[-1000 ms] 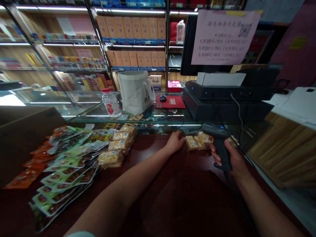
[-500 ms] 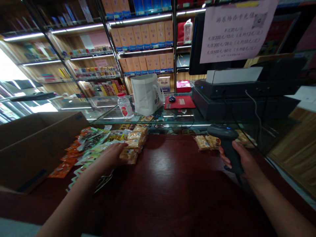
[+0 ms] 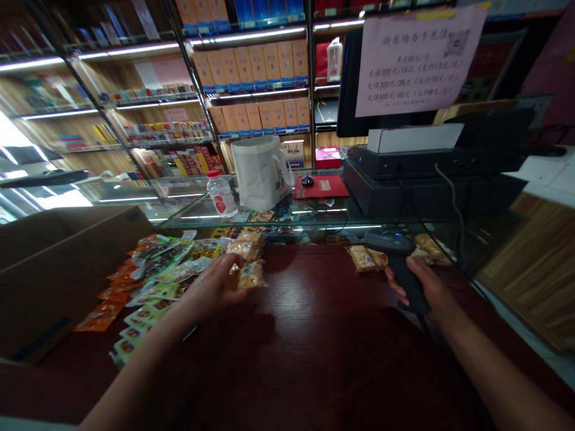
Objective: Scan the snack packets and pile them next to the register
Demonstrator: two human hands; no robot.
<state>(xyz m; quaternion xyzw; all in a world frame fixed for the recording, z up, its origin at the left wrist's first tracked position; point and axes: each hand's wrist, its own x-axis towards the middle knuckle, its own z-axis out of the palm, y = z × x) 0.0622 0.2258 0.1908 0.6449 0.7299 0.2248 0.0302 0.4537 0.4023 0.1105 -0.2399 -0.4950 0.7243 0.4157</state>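
Note:
My left hand (image 3: 219, 280) grips a clear-wrapped pale yellow snack pack (image 3: 251, 275) between thumb and fingers, just right of the snack rows. More such wrapped snacks (image 3: 247, 242) lie directly behind it. Beside my forearm are overlapping green-and-white snack packets (image 3: 148, 314) and orange packets (image 3: 103, 305). My right hand (image 3: 426, 290) is wrapped round the handle of a black barcode scanner (image 3: 399, 257), whose head faces left and shows a small blue light. Behind the scanner, wrapped snacks (image 3: 362, 258) lie on the dark red wooden counter (image 3: 296, 347), partly hidden by it.
An open cardboard box (image 3: 67, 269) stands at the left. Along the glass counter are a bottle with a red cap (image 3: 222, 194), a white bag (image 3: 260, 173), a mouse on a red mat (image 3: 330, 187) and a black cash drawer (image 3: 386, 194). A cable (image 3: 456, 209) hangs at the right.
My left hand has taken hold of a wrapped snack and moved it right, off the front of its row. My right hand still holds the scanner; the view has shifted slightly.

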